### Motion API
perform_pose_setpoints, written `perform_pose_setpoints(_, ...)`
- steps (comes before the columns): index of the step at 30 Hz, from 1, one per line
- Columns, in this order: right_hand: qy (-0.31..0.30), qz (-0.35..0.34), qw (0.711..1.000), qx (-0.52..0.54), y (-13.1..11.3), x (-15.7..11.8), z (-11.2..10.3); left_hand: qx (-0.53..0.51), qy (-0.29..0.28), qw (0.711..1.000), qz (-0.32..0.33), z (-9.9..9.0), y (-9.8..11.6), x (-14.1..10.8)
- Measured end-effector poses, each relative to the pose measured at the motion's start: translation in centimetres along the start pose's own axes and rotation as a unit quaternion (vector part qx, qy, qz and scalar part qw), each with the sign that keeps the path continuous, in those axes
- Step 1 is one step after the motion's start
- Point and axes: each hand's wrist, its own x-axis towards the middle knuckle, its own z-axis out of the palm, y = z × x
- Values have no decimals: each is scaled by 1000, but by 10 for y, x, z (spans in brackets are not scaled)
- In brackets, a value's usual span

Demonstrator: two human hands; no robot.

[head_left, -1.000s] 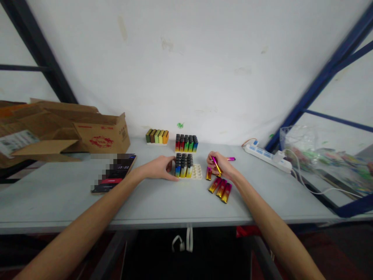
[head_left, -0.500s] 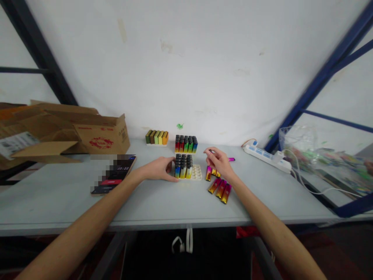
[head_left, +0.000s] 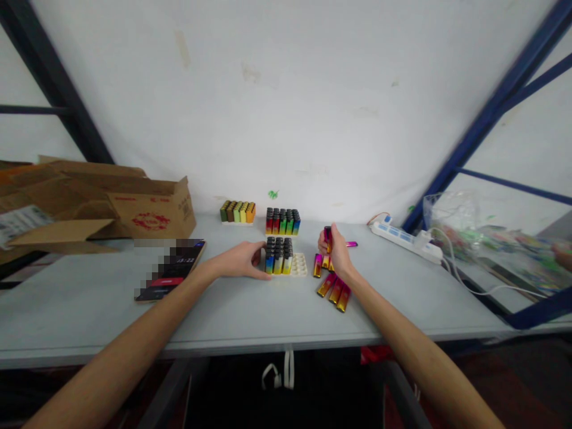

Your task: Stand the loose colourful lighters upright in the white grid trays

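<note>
My left hand (head_left: 243,260) curves round the left side of a white lighter tray (head_left: 299,266), its thumb low at the front and its fingertips partly hidden behind. Blue, yellow and white lighters (head_left: 277,257) with black tops stand upright in the tray's left part, while holes show on the right. My right hand (head_left: 337,249), just right of the tray, is closed on a pink-and-gold lighter (head_left: 328,237) held upright. Below that hand, several shiny pink-and-gold lighters (head_left: 335,288) lie on the table, and one more (head_left: 353,243) lies behind it.
Against the wall stand a tray of green-to-orange lighters (head_left: 238,212) and one of red, green and blue lighters (head_left: 283,221). A phone (head_left: 170,271) and an open cardboard box (head_left: 152,208) are on the left. On the right lies a white power strip (head_left: 406,240) with cables.
My right hand has turned and now holds the pink-and-gold lighter upright; before, only a dark tip showed at its fingers. My left hand stays at the tray. The view has shifted slightly.
</note>
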Motion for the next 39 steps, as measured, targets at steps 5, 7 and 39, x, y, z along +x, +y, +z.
perform_pose_setpoints(5,1,65,998,2,1,-2,4,12,-4,1000,-2,-1,2,0)
perform_pose_setpoints(7,19,66,997,-20,2,-4,5,12,-3,1000,2,-1,3,0)
perform_pose_setpoints(39,-95,-87,953,-274,17,-6,11,-15,2,1000,9,1,-1,1)
